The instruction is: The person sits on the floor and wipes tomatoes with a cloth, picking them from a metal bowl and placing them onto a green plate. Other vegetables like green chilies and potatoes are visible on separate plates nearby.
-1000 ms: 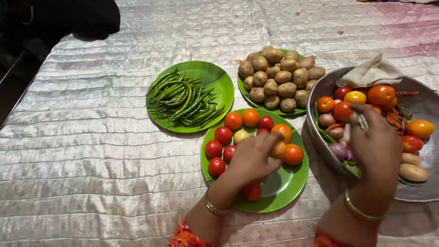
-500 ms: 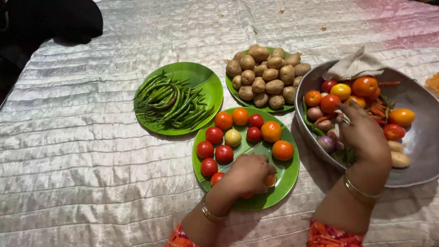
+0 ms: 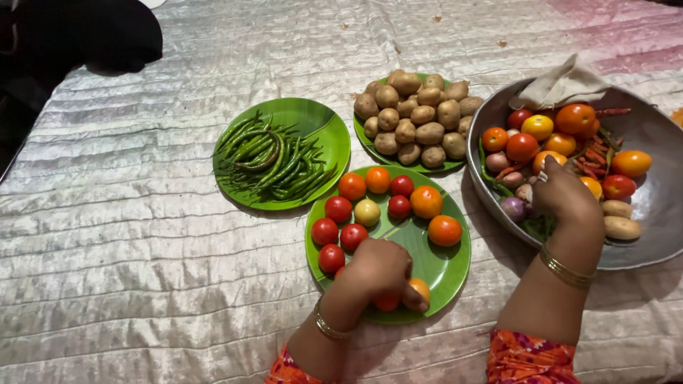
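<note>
Left hand point(image 3: 380, 274) grips tomatoes point(image 3: 418, 290); right hand point(image 3: 565, 199) reaches into bowl point(image 3: 644, 252).

Two bare forearms are seen coming up from the bottom edge of the view. A thin gold bangle point(image 3: 327, 328) is worn on the wrist of the left hand point(image 3: 380, 270). A wider gold bangle point(image 3: 565, 270) with ridged lines is worn on the wrist of the right hand point(image 3: 565, 195). Short sleeves are seen just below the bangles: a bit of the left sleeve point(image 3: 284, 371), and more of the right sleeve point(image 3: 533, 358). Both are made of orange-red cloth with a small pink and yellow pattern.
</note>
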